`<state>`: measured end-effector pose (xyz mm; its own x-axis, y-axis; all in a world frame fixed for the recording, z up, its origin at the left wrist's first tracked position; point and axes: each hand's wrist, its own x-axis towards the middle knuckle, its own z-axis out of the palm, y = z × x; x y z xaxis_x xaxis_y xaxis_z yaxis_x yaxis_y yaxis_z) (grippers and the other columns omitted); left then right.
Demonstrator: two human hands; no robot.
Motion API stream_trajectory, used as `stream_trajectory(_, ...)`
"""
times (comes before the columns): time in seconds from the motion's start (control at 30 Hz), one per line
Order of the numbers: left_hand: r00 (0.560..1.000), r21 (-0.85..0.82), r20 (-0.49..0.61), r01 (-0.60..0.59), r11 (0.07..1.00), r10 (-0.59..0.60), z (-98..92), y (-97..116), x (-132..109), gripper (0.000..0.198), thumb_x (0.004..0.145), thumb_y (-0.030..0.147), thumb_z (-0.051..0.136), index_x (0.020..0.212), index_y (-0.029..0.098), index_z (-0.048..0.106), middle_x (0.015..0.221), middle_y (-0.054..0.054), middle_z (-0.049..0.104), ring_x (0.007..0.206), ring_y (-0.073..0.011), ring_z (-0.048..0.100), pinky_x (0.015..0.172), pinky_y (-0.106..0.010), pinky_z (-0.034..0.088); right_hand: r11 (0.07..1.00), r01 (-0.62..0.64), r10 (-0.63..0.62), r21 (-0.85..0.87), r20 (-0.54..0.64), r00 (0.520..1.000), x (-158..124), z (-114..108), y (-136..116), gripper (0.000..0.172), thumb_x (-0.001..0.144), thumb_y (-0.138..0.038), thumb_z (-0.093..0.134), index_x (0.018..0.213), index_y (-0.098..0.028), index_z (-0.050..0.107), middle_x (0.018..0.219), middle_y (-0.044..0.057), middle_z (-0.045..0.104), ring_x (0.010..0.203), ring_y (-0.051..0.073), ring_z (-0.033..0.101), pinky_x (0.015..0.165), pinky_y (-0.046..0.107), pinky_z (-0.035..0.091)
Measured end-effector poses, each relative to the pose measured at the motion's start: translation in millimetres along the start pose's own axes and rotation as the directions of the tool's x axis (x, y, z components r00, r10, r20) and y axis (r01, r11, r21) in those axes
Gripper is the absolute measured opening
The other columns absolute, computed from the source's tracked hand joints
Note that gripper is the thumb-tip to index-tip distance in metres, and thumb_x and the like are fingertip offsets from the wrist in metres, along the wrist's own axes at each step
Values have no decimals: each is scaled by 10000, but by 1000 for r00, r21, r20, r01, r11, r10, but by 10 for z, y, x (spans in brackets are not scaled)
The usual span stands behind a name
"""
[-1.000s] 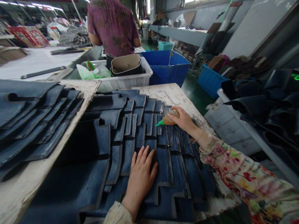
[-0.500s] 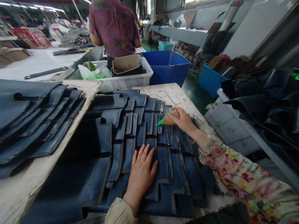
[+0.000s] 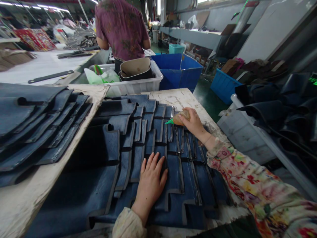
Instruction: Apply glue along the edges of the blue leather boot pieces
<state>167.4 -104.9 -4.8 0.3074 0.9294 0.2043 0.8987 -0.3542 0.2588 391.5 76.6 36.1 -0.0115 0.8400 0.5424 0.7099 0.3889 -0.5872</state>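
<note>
Several dark blue leather pieces (image 3: 138, 138) lie fanned and overlapping on a cracked white board (image 3: 183, 97). My left hand (image 3: 151, 181) rests flat on them, fingers stretched out, pressing the pieces down near the front. My right hand (image 3: 194, 124) is wrapped round a small brownish glue bottle (image 3: 179, 118) with a green nozzle. The nozzle points left and touches the far edge of one piece near the top of the fan.
A second board with more blue pieces (image 3: 37, 122) lies at the left. Behind are a white crate (image 3: 135, 86) with rolled leather, blue bins (image 3: 178, 71), and a person in a purple shirt (image 3: 122, 26). Dark leather is heaped on a rack (image 3: 277, 109) at the right.
My right hand has slid the glue bottle a little farther away along the pieces' edge. My left hand has stayed flat in place.
</note>
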Motion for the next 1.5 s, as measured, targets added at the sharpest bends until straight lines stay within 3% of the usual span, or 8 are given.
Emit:
stream_trajectory(0.27,1000,-14,17,19,1000,-18,6,4,2,418,905,322,430,1312,237,472,1406,-52,448,1334,-240,359,1094,-498,307,986,-155,135,66,240,961,-406,-120,-82,333,779,-442,551,1006,-198,562,980,62,617,928,223,578,882,397,441)
stream_trajectory(0.43,1000,-28,-6,17,999,-18,9,4,-2,412,897,322,446,1297,235,495,1392,-72,463,1329,-246,367,1093,-502,306,976,-201,182,89,187,965,-448,-104,-83,357,765,-467,546,989,-190,570,982,72,619,924,226,576,876,400,440)
stream_trajectory(0.73,1000,-40,-13,18,999,-18,18,3,-4,402,903,310,431,1292,231,493,1386,-67,470,1327,-238,369,1099,-498,297,948,-298,263,115,250,932,-506,-174,-147,409,751,-501,534,985,-168,575,957,83,628,918,234,589,874,404,449)
stream_trajectory(0.97,999,-54,-31,34,998,-35,52,-19,-9,375,918,172,349,1245,231,522,1359,-26,505,1321,-201,381,1104,-463,298,942,-307,244,134,352,904,-626,-229,-202,357,750,-486,543,954,-195,574,908,53,635,863,221,596,825,390,470)
stream_trajectory(1.13,998,-99,-29,45,994,-48,63,-43,-16,392,882,112,370,1222,219,532,1357,-23,507,1327,-196,370,1111,-456,285,938,-320,272,135,289,918,-670,-235,-211,402,739,-502,553,991,-189,562,958,69,622,910,233,584,870,408,450)
stream_trajectory(1.37,993,-256,-50,93,962,-109,97,-85,-7,402,890,97,336,1243,203,497,1303,-33,551,1298,-168,401,1105,-424,292,922,-371,279,111,476,834,-908,-354,-390,372,777,-454,543,1034,-186,567,967,50,630,920,211,584,856,350,453)
stream_trajectory(1.5,989,-314,-63,109,943,-135,105,-92,-3,402,882,87,345,1234,203,501,1272,-31,570,1284,-166,412,1100,-413,294,930,-353,271,104,455,848,-994,-412,-484,377,777,-434,549,1053,-177,560,1012,62,615,954,209,570,897,348,432)
